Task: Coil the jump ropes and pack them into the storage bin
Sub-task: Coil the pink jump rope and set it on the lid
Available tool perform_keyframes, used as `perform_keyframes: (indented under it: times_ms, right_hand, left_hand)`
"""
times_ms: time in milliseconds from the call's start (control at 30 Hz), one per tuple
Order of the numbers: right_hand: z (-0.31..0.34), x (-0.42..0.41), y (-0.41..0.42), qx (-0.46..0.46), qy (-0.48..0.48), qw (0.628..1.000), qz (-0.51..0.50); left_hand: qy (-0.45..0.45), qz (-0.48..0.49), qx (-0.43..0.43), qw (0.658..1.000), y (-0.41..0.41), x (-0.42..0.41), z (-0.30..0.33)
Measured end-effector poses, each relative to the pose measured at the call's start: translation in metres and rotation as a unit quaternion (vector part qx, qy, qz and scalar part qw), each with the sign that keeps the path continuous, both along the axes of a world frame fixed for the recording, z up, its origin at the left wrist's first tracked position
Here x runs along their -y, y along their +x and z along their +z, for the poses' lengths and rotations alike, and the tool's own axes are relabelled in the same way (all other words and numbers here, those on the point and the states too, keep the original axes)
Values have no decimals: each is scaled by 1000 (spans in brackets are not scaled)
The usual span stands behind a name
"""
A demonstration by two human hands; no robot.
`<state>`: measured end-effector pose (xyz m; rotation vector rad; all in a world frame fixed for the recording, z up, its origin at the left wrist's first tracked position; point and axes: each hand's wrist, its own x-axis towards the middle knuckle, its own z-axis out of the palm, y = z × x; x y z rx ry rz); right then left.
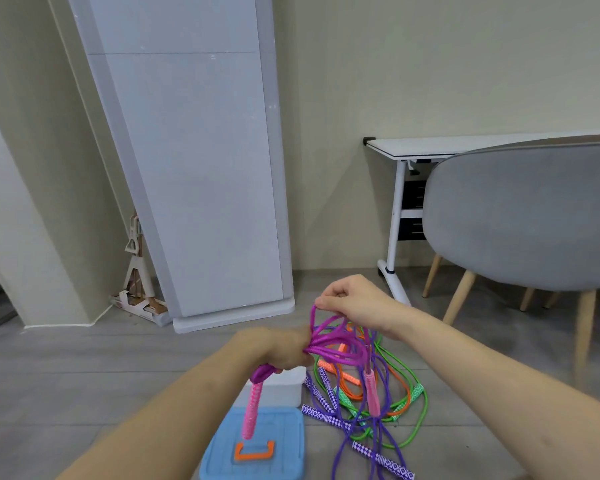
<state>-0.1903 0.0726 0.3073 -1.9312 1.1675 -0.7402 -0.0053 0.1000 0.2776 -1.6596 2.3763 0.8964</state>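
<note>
First rope half coiled, nothing yet packed.

The magenta rope (329,344) hung gathered in loops above the white bin (284,388), the left hand (281,351) gripping the bundle and the right hand (350,299) pinching a loop. Right of the bin, purple (321,414), green (413,410) and orange ropes (347,379) lay tangled; the bin seemed empty, its blue lid (257,445) lying in front.

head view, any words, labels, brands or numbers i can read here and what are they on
No readable text anywhere in this view.
Jump rope handles: woven patterns only, no letters.
Blue lid: an orange handle, no label visible.
Flat cardboard piece on the floor by the wall: some dark marks, too small and blurred to read.
White panel, table, chair: no markings visible.
</note>
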Motion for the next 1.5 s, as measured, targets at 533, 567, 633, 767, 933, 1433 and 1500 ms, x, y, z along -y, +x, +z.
perform_keyframes:
  times_ms: [533, 567, 633, 767, 933, 1433, 1500]
  right_hand:
    - [17, -10, -8, 182, 83, 977, 69]
    - [14, -8, -11, 184, 88, 977, 64]
    - [9, -4, -15, 182, 104, 976, 56]
    - [6, -3, -20, 121, 148, 978, 89]
    - [2, -1, -27, 59, 119, 989, 70]
    - [-12, 8, -37, -109, 89, 985, 95]
    - [-10, 5, -26, -136, 56, 986, 84]
  left_hand:
    - [-69, 220, -481, 846, 19, 18, 31]
    - [-53, 194, -502, 841, 19, 13, 36]
    - [4, 137, -554, 821, 18, 4, 44]
    - [123, 95, -625, 765, 10, -13, 56]
    - [217, 104, -589, 771, 14, -17, 63]
    - [320, -4, -182, 930, -5, -27, 37]
    - [293, 30, -130, 947, -13, -24, 20]
